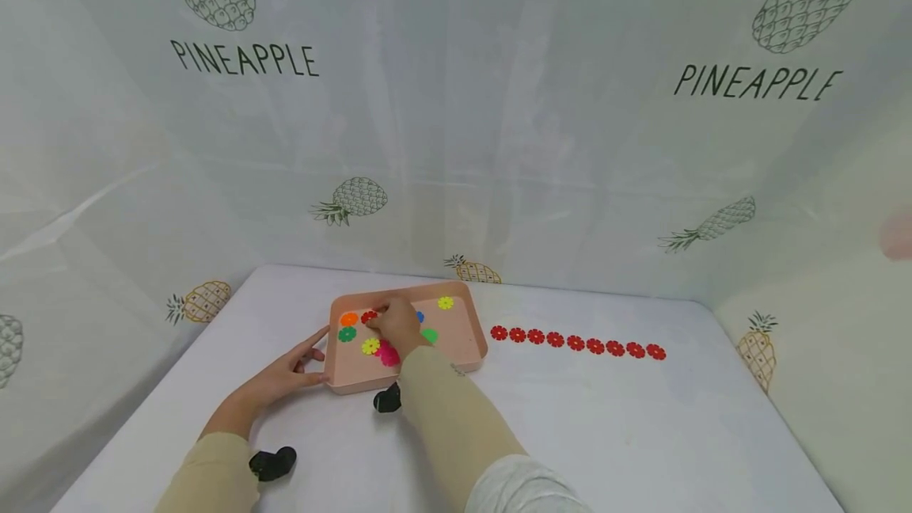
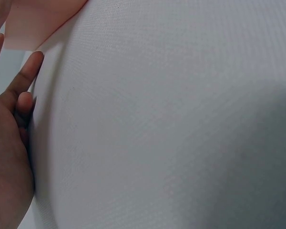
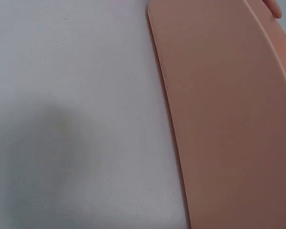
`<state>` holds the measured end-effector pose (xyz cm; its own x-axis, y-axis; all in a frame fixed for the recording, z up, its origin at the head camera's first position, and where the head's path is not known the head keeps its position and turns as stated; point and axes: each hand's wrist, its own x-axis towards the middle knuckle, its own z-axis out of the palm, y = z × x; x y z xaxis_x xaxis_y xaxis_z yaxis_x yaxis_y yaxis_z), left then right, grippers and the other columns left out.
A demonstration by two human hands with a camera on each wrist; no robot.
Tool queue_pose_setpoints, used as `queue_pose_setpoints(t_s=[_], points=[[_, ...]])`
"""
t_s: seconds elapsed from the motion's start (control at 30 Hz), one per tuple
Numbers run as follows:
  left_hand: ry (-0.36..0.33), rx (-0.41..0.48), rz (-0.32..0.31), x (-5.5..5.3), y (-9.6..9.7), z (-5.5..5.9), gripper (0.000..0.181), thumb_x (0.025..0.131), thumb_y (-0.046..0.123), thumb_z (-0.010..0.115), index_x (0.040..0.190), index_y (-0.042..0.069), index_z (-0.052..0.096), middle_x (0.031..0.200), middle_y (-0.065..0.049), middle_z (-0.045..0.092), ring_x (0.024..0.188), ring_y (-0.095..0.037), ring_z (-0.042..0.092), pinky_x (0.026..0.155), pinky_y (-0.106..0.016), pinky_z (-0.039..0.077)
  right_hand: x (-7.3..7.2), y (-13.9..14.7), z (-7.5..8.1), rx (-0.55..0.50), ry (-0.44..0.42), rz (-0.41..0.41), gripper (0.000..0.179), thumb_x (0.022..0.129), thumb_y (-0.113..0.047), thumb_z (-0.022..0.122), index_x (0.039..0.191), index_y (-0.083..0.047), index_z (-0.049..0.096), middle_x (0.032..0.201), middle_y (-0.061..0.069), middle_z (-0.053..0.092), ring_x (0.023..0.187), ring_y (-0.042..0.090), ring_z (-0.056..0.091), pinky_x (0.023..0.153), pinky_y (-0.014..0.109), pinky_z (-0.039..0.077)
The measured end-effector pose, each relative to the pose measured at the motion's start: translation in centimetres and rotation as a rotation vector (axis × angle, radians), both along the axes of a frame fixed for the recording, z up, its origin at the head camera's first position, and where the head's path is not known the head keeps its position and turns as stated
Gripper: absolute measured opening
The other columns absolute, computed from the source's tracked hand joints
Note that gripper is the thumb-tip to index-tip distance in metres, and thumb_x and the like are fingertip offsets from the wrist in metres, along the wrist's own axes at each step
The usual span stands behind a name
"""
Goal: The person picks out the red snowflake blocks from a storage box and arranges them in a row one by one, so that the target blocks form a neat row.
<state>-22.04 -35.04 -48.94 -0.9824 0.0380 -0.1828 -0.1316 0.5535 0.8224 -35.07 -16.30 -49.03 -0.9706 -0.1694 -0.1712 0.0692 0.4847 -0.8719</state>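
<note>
My right hand (image 1: pixel 399 325) reaches into a shallow pink tray (image 1: pixel 463 351), its thumb and forefinger pinching a red flower-shaped piece (image 1: pixel 367 316) near the tray's far left corner. Beside that piece lie an orange flower (image 1: pixel 349 320) and a dark green one (image 1: pixel 347 334). A yellow flower (image 1: pixel 370 347) and a pink one (image 1: pixel 389 354) sit closer to the near wall. In the left wrist view my left hand (image 2: pixel 9 157) shows at the edge, fingers extended; in the head view its thumb and forefinger touch the tray's left wall, spread apart.
Right of the tray, several red flower pieces (image 1: pixel 575 343) form a straight line across the white table (image 1: pixel 606 434). Another yellow flower (image 1: pixel 445 302) and a light green piece (image 1: pixel 429 335) lie inside the tray. A pineapple-print sheet (image 1: pixel 499 141) hangs behind the table.
</note>
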Motion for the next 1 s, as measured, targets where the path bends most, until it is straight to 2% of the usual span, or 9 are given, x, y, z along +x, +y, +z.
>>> queue_pose_setpoints(t_s=[0.2, 0.4, 0.57, 0.67, 0.9, 1.0], points=[[0.009, -0.002, -0.002, 0.0, 0.1, 0.3, 0.094, 0.084, 0.031, 0.078, 0.156, 0.016, 0.021, 0.120, -0.014, 0.046, 0.090, -0.024, 0.037, 0.070, -0.036, 0.034, -0.4, 0.1, -0.2, -0.022, -0.028, 0.007, 0.016, 0.082, -0.015, 0.080, 0.096, -0.019, 0.073, 0.093, -0.009, 0.060, 0.093, 0.016, 0.053, 0.076, 0.031, 0.053], [0.003, 0.013, 0.000, -0.2, 0.0, 0.0, 0.093, 0.083, 0.030, 0.079, 0.156, 0.017, 0.023, 0.120, -0.014, 0.046, 0.088, -0.023, 0.036, 0.070, -0.034, 0.034, -0.8, 0.0, -0.2, -0.064, -0.083, 0.006, 0.016, 0.079, -0.009, 0.081, 0.088, -0.016, 0.070, 0.091, -0.003, 0.058, 0.090, 0.020, 0.053, 0.072, 0.032, 0.053], [0.003, 0.022, -0.008, -0.1, -0.1, -0.3, 0.093, 0.083, 0.029, 0.079, 0.156, 0.016, 0.022, 0.120, -0.014, 0.045, 0.088, -0.023, 0.037, 0.070, -0.034, 0.035, -0.9, 0.1, -0.5, -0.088, -0.129, 0.008, 0.019, 0.078, -0.007, 0.082, 0.085, -0.018, 0.067, 0.092, -0.002, 0.058, 0.091, 0.021, 0.052, 0.074, 0.032, 0.053], [0.003, 0.028, -0.003, 0.1, -0.1, -0.3, 0.093, 0.083, 0.028, 0.079, 0.156, 0.016, 0.023, 0.119, -0.014, 0.045, 0.088, -0.024, 0.036, 0.069, -0.034, 0.034, -1.0, 0.2, -0.8, -0.099, -0.115, 0.025, 0.021, 0.077, -0.007, 0.082, 0.086, -0.019, 0.067, 0.091, -0.002, 0.058, 0.091, 0.021, 0.052, 0.075, 0.032, 0.053], [0.015, 0.004, -0.006, 0.1, 0.0, -0.1, 0.093, 0.083, 0.026, 0.079, 0.156, 0.016, 0.022, 0.119, -0.014, 0.045, 0.087, -0.023, 0.036, 0.069, -0.034, 0.033, -1.5, 0.6, -1.3, -0.148, -0.024, 0.121, 0.021, 0.080, 0.001, 0.078, 0.090, -0.013, 0.065, 0.088, 0.002, 0.059, 0.086, 0.021, 0.055, 0.075, 0.031, 0.054], [0.021, -0.005, -0.012, -0.1, -0.1, -0.1, 0.093, 0.083, 0.027, 0.079, 0.156, 0.015, 0.023, 0.119, -0.014, 0.046, 0.086, -0.023, 0.036, 0.069, -0.033, 0.033, -1.7, 0.8, -1.1, -0.161, -0.026, 0.134, 0.020, 0.081, 0.002, 0.076, 0.090, -0.013, 0.064, 0.087, 0.002, 0.060, 0.084, 0.020, 0.057, 0.075, 0.031, 0.054]])
